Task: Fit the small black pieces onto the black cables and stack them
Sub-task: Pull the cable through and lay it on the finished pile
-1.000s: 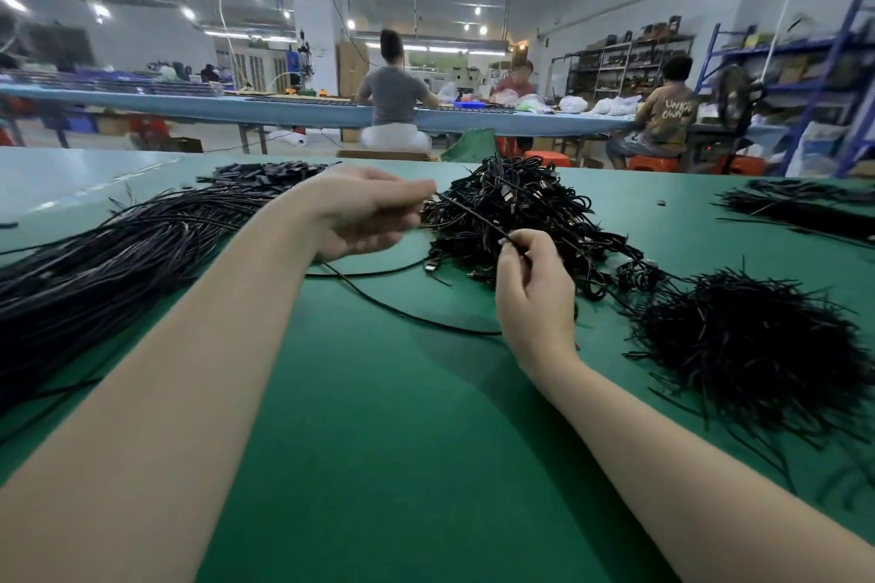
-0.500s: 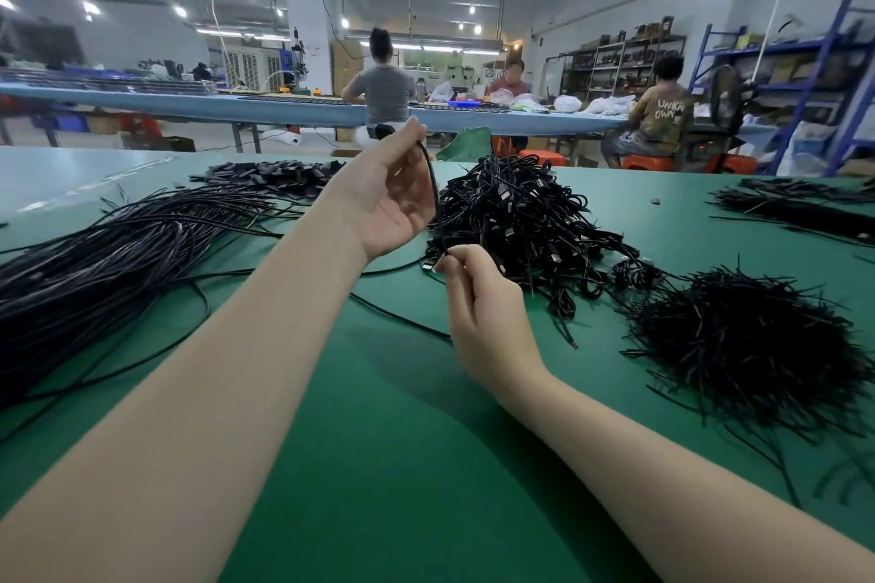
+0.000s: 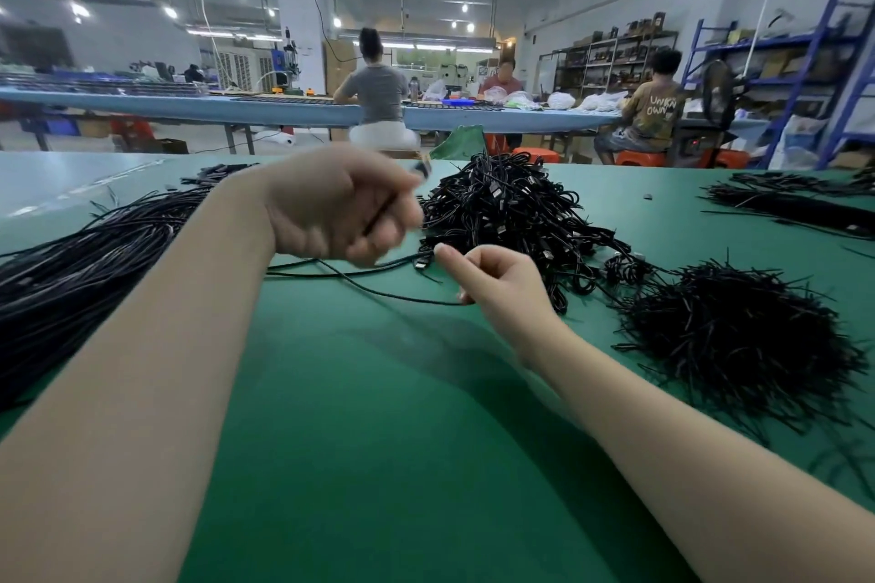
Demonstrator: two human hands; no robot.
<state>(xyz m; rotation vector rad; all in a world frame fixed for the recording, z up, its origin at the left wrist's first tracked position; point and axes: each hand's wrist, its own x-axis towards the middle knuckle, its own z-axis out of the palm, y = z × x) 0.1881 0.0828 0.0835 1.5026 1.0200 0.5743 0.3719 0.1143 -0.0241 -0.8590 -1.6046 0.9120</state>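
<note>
My left hand (image 3: 341,208) hovers blurred above the green table (image 3: 379,417), fingers curled round a thin black cable (image 3: 402,296) whose end (image 3: 423,168) sticks out past the knuckles. That cable runs down across the table into my right hand (image 3: 497,284), whose curled fingers hold it while the index finger points left. A connector tip (image 3: 423,260) lies just off that fingertip. Behind both hands sits a tangled heap of black cables (image 3: 511,213). A bristly pile of small black pieces (image 3: 734,336) lies to the right of my right hand.
A long bundle of black cables (image 3: 71,265) lies along the table's left side. More black cable stock (image 3: 795,204) lies at the far right, and a small dark stack (image 3: 213,175) at the back left. People sit at a blue bench (image 3: 189,104) beyond the table.
My left hand has come down from its raised, open pose and curled round the cable. My right hand has shifted right and its index finger now points left.
</note>
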